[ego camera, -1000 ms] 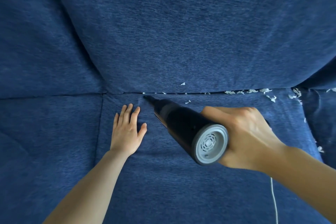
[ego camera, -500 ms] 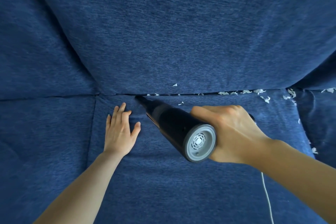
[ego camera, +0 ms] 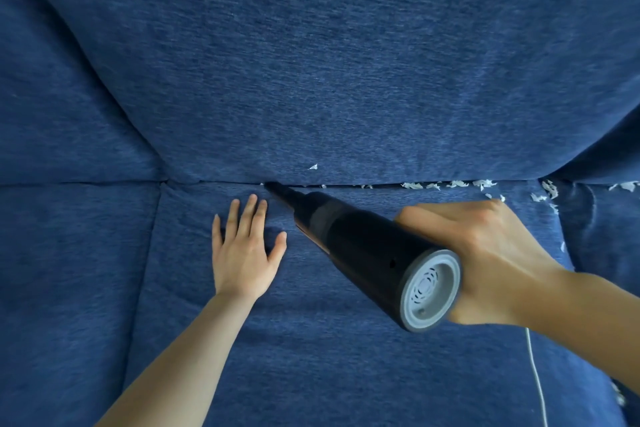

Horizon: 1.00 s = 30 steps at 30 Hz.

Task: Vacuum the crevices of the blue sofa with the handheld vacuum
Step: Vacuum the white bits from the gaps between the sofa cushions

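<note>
Right hand (ego camera: 485,260) grips the black handheld vacuum (ego camera: 363,253), its nozzle tip in the blue sofa (ego camera: 346,62) crevice (ego camera: 346,185), while left hand (ego camera: 244,250) presses flat, fingers straight, just beside that nozzle.

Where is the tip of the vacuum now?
In the head view, the vacuum tip sits in the sofa crevice, just right of the left hand.

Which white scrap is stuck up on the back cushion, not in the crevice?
The lone white scrap above the nozzle tip; the others lie along the crevice.
</note>
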Available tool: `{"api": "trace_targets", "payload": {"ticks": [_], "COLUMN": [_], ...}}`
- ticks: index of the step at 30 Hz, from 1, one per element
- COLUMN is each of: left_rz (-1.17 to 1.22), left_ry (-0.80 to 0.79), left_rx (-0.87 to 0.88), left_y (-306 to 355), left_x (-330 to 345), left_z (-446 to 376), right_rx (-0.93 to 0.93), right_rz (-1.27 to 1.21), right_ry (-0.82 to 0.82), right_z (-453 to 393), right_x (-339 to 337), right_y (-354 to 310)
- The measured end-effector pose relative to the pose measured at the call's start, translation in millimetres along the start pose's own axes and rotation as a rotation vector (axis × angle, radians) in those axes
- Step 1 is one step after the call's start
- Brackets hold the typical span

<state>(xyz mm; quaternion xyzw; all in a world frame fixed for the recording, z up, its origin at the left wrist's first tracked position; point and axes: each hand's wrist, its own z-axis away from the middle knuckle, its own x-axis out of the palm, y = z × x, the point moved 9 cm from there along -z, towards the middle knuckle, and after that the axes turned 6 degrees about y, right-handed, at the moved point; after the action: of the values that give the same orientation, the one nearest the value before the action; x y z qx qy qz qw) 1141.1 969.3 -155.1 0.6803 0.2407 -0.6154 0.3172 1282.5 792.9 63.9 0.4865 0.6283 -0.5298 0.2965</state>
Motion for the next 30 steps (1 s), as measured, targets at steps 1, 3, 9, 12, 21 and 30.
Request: {"api": "trace_targets", "payload": {"ticks": [1,3,9,12,21,30], "left_rz": [0.005,0.001,-0.001,0.004,0.015,0.014], "left_ry": [0.014,0.048,0.098,0.111,0.108,0.098], "left_rx": [-0.007,-0.004,-0.015,-0.013,-0.016,-0.005], "left_y": [-1,0,1,1,0,0], "left_x": [-2,-5,-9,-10,-9,-8], "left_z": [3,9,13,13,15,14], "right_rx": [0.0,-0.005,-0.057,-0.067,-0.041,0.026], "right_rz": [0.004,0.01,0.009,-0.002,0.029,0.054], "right_ry": [-0.007,-0.023,-0.036,-0.029,-0.07,-0.078], "right_z": [1,4,3,1,7,26], "right_x": [1,1,9,13,10,-2], "right_y": [3,8,12,9,15,17]}}
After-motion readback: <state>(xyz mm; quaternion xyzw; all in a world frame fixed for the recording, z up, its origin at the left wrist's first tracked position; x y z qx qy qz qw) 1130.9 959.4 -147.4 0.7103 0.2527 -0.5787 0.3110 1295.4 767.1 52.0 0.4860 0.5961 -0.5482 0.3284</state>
